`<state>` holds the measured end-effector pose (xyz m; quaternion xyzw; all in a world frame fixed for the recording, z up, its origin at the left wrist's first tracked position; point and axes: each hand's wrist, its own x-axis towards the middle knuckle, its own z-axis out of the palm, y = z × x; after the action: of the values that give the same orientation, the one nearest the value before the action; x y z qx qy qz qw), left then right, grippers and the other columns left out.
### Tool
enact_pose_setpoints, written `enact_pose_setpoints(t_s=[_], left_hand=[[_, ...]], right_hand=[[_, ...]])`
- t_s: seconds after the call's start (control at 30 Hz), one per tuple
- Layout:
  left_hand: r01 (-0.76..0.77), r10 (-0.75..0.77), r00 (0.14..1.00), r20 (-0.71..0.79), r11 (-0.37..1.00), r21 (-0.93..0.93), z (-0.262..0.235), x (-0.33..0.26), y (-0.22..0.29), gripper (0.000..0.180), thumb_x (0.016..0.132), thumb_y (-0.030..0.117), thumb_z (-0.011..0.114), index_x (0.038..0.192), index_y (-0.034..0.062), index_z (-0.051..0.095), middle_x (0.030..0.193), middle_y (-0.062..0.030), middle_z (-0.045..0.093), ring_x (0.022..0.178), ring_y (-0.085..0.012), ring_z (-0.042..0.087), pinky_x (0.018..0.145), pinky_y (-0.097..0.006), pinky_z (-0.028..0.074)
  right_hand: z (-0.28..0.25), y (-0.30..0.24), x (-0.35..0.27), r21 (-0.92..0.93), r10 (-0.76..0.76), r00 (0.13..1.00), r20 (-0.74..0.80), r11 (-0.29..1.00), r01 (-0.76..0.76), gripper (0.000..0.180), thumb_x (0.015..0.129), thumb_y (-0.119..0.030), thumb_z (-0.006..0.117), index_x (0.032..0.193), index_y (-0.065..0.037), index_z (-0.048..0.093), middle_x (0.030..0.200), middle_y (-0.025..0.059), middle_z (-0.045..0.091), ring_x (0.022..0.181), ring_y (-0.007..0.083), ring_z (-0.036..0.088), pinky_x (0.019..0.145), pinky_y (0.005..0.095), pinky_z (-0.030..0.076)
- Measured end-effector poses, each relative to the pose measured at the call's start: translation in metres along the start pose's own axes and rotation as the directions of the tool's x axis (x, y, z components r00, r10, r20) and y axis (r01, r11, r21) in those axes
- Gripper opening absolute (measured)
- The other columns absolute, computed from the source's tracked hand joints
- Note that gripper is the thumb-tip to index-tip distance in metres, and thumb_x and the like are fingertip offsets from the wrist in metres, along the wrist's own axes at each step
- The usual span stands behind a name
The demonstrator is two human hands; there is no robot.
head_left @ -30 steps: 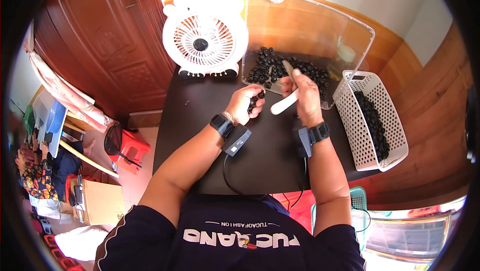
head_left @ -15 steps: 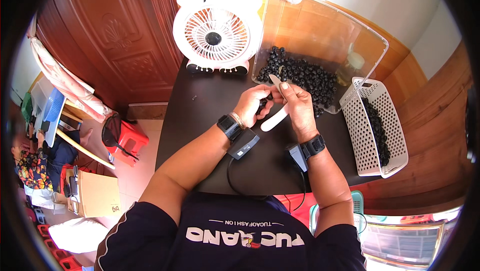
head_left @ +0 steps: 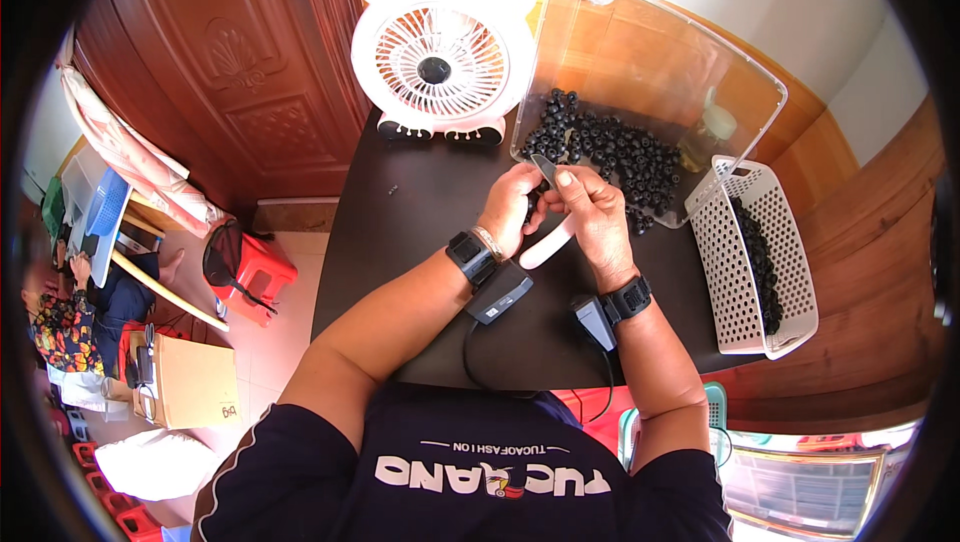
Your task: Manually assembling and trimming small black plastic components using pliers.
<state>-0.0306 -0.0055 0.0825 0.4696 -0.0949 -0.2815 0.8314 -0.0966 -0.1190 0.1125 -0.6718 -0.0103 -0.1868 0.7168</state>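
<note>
Clock centred where the 2 hands meet, 12 away from the wearer. Black pieces point(head_left: 533, 204) sit in the left hand point(head_left: 508, 204), low over the table's far half; partly hidden, so from my end I cannot count them. Left fingers: curled shut around them, thumb side up.

Knife point(head_left: 548, 243) in the right hand point(head_left: 597, 214), fingers bent and closed on it, thumb laid forward near the blade's base. White handle sticks out of the grip toward 8 o'clock; blade tip points to about 11, just beside the left fingertips. I cannot tell whether the edge touches a piece.

Pose: left forearm point(head_left: 390, 314) comes in from 7 o'clock, hand aimed toward 1. Right forearm point(head_left: 652, 354) enters from 5, hand tipped toward 11. Elbows bent, both wrists off to their own sides, hands close together. I see 1 dark wristband on each arm, left point(head_left: 472, 258) and right point(head_left: 629, 297), a small grey box next to each.

Further out: clear tub point(head_left: 783, 100) at 1 o'clock, loose black stock point(head_left: 628, 150) spread over its base. White perforated basket point(head_left: 716, 264) at 4, darker heap point(head_left: 757, 260) inside. White fan point(head_left: 434, 72) at 11. All on the dark table point(head_left: 385, 242).
</note>
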Motion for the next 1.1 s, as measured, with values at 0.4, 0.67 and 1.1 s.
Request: enact_pose_setpoints(t_s=[0.4,0.67,1.1], left_hand=[[0.049,-0.050,0.999,0.020,0.999,0.009,0.005,-0.001,-0.009,0.022,0.095,0.029,0.042,0.086,0.0123,0.052,0.062,0.0014,0.048,0.044,-0.0054,0.042,0.036,-0.019,0.033],[0.088,-0.089,0.994,0.059,0.996,0.020,0.007,-0.004,-0.001,0.021,0.095,0.030,0.042,0.084,0.0133,0.049,0.061,0.0022,0.046,0.044,-0.0057,0.041,0.037,-0.019,0.033],[0.015,-0.018,0.997,0.069,0.999,0.041,-0.001,0.000,-0.003,0.016,0.093,0.020,0.044,0.089,0.0074,0.052,0.061,0.0003,0.047,0.044,-0.0055,0.040,0.036,-0.019,0.030]], right_hand=[[-0.003,0.002,0.000,0.064,0.053,0.997,-0.057,0.997,-0.049,0.025,0.092,-0.021,0.059,0.101,0.001,0.064,0.083,0.0098,0.065,0.059,0.0130,0.061,0.052,0.0253,0.052],[-0.007,0.005,0.003,0.073,0.116,0.993,-0.029,0.991,-0.113,0.026,0.092,-0.023,0.059,0.098,0.001,0.064,0.076,0.0086,0.065,0.059,0.0135,0.062,0.054,0.0258,0.052],[-0.005,0.001,0.004,-0.051,0.083,0.994,-0.075,0.995,-0.087,0.027,0.093,-0.022,0.057,0.100,0.002,0.066,0.080,0.0076,0.067,0.067,0.0111,0.062,0.064,0.0244,0.051]])
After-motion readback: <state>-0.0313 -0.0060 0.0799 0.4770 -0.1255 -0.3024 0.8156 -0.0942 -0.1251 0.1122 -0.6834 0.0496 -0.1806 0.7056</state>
